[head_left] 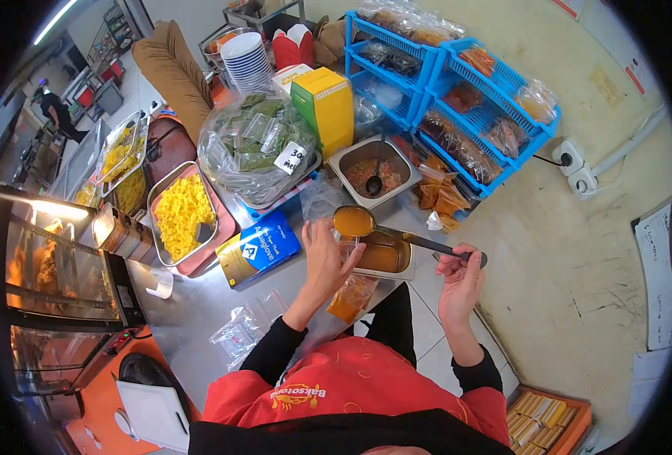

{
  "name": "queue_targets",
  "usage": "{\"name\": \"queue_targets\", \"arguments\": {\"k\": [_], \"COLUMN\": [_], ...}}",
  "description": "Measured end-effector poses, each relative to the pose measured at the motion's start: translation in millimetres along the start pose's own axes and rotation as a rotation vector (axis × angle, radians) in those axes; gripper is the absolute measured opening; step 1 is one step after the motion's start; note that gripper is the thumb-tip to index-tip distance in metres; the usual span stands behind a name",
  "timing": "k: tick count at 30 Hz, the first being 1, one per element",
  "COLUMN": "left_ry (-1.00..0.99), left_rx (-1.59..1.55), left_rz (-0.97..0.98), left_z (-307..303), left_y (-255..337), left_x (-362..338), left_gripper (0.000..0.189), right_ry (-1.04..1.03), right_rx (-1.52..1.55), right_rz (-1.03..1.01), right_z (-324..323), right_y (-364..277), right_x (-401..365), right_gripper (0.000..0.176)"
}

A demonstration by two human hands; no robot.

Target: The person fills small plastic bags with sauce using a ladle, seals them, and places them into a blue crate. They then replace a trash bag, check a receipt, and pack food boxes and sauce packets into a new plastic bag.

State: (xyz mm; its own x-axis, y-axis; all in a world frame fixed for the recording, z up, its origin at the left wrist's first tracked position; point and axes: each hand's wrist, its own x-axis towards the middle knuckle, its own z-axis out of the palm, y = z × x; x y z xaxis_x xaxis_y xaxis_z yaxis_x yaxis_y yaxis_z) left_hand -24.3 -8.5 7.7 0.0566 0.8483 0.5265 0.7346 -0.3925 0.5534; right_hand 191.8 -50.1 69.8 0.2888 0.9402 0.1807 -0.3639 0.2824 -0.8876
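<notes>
A: Head view. Where did the ladle (408, 236) sit?

B: Raised at the far-left corner of the steel pan (411, 265), out by the counter's (192, 311) right edge. Its bowl carried orange sauce (352, 221); more lay in the pan.

A: Long axis?

B: Slantwise across the pan: bowl far and left, black handle down toward the near right, past the counter's edge.

A: Fingers?

B: Right hand (461, 284) closed round the handle near its end. Left hand (325, 262) half curled, thumb toward the bowl. Clear plastic showed by that thumb; whether it was pinched, I couldn't tell.

A: Which hand was nearer the bowl?

B: The left, by far. The bowl lay just beside its fingertips, to their right; the right hand had the whole handle between.

A: Anything else close?

B: A bag of orange sauce (352, 298) by the counter's near edge, below the pan. Glove box (258, 249) left of the left hand, loose clear bags (246, 326) nearer the wearer.
</notes>
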Motion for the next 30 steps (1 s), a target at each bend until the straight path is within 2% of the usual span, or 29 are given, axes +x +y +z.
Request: {"name": "queue_targets", "arguments": {"k": [9,12,17,23,27,30], "left_ry": [-0.029,0.048,0.044,0.046,-0.01,0.037], "left_rx": [-0.056,-0.079,-0.079,-0.051,-0.069,-0.042], "left_rz": [-0.046,-0.068,-0.067,-0.036,-0.085,-0.007], "left_z": [-4.3,0.6,4.6,5.0,6.6,4.4], "left_y": [3.3,1.0,-3.6,-6.0,-9.6,-7.5], "left_x": [0.4,-1.4,-3.9,-3.6,-6.7,-3.1], "left_gripper": [0.05,0.048,0.048,0.05,0.049,0.048], "right_ry": [-0.115,-0.167,-0.281,-0.637,-0.97,-0.986], "right_rx": [-0.096,-0.134,-0.218,-0.491,-0.649,-0.682], "right_rz": [-0.177,-0.239,-0.375,-0.731,-0.941,-0.991], "right_z": [0.8,0.0,2.7,-1.5,3.8,3.1], "right_y": [-1.4,-2.0,-6.3,-19.6,-34.6,-30.5], "right_x": [-4.1,-5.3,-8.7,-4.0,0.9,1.1], "right_gripper": [0.041,0.042,0.044,0.036,0.029,0.029]}}
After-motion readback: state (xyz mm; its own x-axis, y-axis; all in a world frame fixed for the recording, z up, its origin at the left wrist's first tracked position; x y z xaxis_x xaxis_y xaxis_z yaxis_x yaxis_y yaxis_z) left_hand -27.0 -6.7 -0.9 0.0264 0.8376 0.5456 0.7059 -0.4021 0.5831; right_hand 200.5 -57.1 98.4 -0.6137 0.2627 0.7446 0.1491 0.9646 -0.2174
